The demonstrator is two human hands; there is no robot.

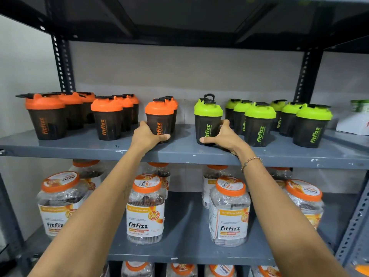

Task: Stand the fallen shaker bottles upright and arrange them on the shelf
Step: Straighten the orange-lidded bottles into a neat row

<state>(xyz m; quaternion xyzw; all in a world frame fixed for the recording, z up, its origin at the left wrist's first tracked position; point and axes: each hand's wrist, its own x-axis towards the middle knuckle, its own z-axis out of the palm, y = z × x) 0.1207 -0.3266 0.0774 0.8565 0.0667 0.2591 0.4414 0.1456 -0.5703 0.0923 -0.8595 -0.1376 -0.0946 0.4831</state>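
Observation:
On the grey shelf (179, 151) stand dark shaker bottles, all upright. My left hand (146, 134) grips the base of an orange-lidded shaker (160, 116) at the front of the middle row. My right hand (224, 135) wraps the base of a green-lidded shaker (207, 118) just to its right. More orange-lidded shakers (106, 116) stand in rows at the left, with another front one (45, 114) at the far left. Several green-lidded shakers (259, 120) stand in rows at the right, the nearest one (312, 122) at the far right.
The shelf below holds clear jars with orange lids (146, 208), (229, 210). Black slotted uprights (61, 66), (305, 76) frame the shelf at the back. A white box (355, 122) sits at the far right. The shelf above (179, 21) is close overhead.

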